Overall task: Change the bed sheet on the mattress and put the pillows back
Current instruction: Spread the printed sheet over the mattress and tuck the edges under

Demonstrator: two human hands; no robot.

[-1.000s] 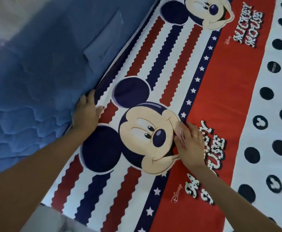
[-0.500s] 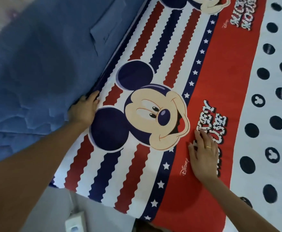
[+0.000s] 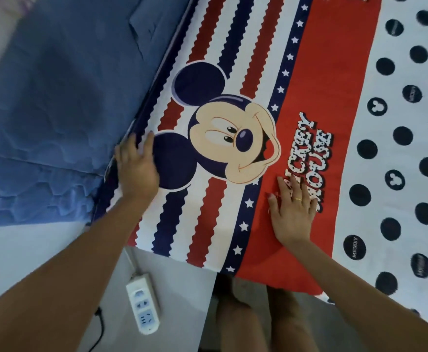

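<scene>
Both hands lie flat on the printed bed sheet (image 3: 309, 72): left hand (image 3: 136, 168) at its edge, right hand (image 3: 292, 212) fingers spread wide.

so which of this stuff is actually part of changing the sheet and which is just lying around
Part of the job:
- printed bed sheet, spread flat
- left hand, at the sheet's edge beside the blue quilt
- right hand, flat on the sheet's red band

Just lying about:
- blue quilt, bunched alongside the sheet
- white power strip on the floor
</scene>
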